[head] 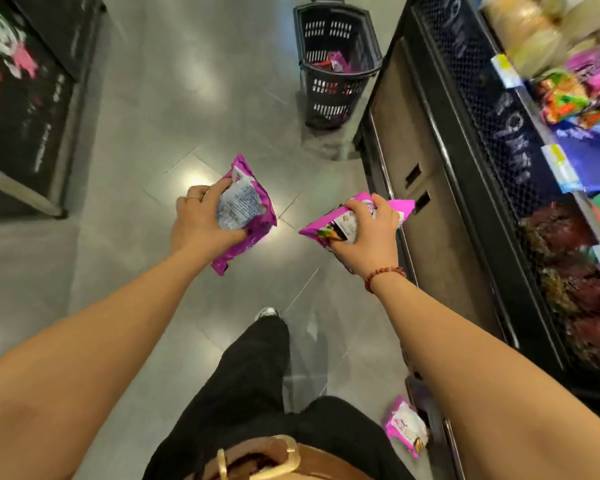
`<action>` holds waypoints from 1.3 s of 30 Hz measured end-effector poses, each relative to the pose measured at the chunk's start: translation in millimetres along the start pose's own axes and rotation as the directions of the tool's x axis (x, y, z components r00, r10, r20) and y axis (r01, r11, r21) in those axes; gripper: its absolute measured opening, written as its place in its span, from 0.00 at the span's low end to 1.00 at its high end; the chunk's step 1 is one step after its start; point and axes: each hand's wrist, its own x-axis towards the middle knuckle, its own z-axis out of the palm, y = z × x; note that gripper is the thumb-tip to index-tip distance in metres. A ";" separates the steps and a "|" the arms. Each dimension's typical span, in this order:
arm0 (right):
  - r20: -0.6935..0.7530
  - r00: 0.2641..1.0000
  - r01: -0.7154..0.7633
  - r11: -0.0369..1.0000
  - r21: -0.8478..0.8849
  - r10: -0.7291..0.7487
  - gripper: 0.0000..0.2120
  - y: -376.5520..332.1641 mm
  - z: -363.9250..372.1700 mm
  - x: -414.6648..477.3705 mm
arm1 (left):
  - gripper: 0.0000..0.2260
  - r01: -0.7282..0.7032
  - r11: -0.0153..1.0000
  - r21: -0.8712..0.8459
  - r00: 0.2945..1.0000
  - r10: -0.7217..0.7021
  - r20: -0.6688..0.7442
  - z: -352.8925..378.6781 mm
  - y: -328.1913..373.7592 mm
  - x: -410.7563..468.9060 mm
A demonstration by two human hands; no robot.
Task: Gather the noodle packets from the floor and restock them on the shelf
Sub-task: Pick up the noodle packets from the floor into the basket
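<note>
My left hand [201, 220] grips a magenta noodle packet [246, 209] held above the grey floor, its printed back facing up. My right hand [368, 230] grips a second magenta noodle packet [326, 228] close to the base of the shelf unit [465, 140] on the right. A third magenta packet [406, 426] lies on the floor by the shelf's foot, under my right forearm. The shelf tiers hold blurred pink, green and dark red packets [589, 74].
A black plastic shopping basket [336, 64] with a few pink packets inside stands on the floor ahead, next to the shelf end. A dark display stand [32, 109] is at the left. My black-trousered leg and shoe [267, 313] are below.
</note>
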 end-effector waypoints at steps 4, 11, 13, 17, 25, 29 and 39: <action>-0.012 0.999 -0.042 0.999 0.004 0.042 0.31 -16.0 -2.1 76.5 | 0.41 -0.021 1.000 0.004 1.000 0.021 0.016 -15.4 10.8 92.4; -0.034 0.998 -0.053 0.998 0.020 0.054 0.31 -18.0 -13.4 207.1 | 0.42 -0.042 0.999 -0.016 0.999 0.043 0.031 -8.3 47.1 228.6; -0.031 0.998 -0.055 0.998 0.027 0.055 0.31 -11.7 -14.7 250.7 | 0.42 -0.035 0.999 -0.026 0.999 0.036 0.028 0.9 59.7 267.4; -0.019 0.999 -0.048 0.998 0.037 0.049 0.30 3.2 -18.1 341.3 | 0.41 -0.006 0.999 -0.036 1.000 0.006 0.007 17.6 87.6 341.1; -0.019 1.000 -0.019 0.999 0.039 0.020 0.30 17.5 -39.5 496.4 | 0.40 0.027 0.998 -0.048 1.000 -0.027 0.010 35.8 144.1 465.4; 0.001 1.000 -0.020 0.999 0.025 0.020 0.30 15.4 -38.8 557.9 | 0.40 0.000 0.999 -0.050 1.000 0.001 0.017 37.4 159.8 526.6; -0.008 0.995 -0.104 0.994 0.014 0.104 0.32 0.2 -13.4 729.2 | 0.39 -0.064 0.996 -0.056 0.994 0.069 0.083 40.5 174.5 720.4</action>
